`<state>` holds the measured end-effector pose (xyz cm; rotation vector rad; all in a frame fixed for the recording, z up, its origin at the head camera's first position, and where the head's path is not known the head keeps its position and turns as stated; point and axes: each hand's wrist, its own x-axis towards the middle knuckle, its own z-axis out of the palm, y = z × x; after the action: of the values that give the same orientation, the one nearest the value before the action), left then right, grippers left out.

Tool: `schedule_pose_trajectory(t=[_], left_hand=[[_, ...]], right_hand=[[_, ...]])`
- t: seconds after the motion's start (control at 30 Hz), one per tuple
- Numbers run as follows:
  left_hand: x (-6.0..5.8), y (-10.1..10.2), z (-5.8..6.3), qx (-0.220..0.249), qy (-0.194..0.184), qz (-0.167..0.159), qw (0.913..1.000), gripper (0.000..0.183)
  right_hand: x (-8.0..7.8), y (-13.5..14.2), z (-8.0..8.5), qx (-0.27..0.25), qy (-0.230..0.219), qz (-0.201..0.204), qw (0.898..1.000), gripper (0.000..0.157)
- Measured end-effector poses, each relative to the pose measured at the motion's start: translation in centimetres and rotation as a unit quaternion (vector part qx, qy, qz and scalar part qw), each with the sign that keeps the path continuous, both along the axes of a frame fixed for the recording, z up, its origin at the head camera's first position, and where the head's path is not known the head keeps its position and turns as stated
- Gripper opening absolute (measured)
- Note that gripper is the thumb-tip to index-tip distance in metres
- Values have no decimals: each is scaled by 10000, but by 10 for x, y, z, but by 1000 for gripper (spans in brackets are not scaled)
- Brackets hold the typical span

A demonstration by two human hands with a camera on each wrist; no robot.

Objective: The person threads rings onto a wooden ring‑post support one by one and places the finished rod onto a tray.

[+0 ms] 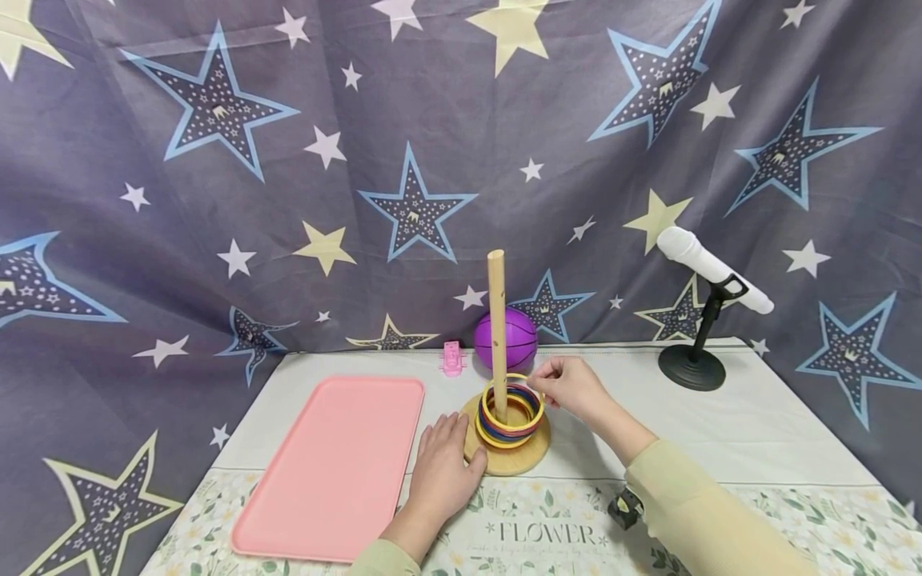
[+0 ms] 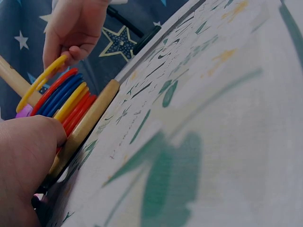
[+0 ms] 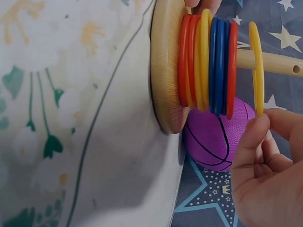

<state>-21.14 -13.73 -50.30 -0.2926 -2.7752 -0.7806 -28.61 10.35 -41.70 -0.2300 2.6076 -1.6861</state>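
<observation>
A wooden peg (image 1: 497,320) rises from a round wooden base (image 1: 529,462). Around its lower part lies a stack of red, yellow and blue rings (image 3: 208,66). My right hand (image 1: 572,388) pinches the edge of a yellow ring (image 3: 258,71) between thumb and forefinger. That ring encircles the peg and is apart from the red ring at the top of the stack, as the right wrist view shows. My left hand (image 1: 446,472) rests at the left of the base, its fingers extended by the rings; in the left wrist view its fingertips are hidden.
A pink tray (image 1: 331,472) lies to the left. Behind the peg are a purple ball (image 1: 515,340) and a small pink plastic piece (image 1: 452,358). A white microphone (image 1: 713,268) on a black stand (image 1: 691,366) stands at the back right, before a star-patterned curtain (image 1: 432,104).
</observation>
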Motion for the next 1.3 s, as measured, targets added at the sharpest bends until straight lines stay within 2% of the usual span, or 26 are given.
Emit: schedule_pose_trajectory(t=[0.77, 1.3], left_hand=[[-1, -1, -2, -13, -11, -11, 10000, 65], [0, 0, 0, -4, -78, -21, 10000, 65]], right_hand=[[-4, -2, -13, -45, -358, -7, 9993, 7], [-3, -1, -12, -90, -483, 76, 9988, 12]])
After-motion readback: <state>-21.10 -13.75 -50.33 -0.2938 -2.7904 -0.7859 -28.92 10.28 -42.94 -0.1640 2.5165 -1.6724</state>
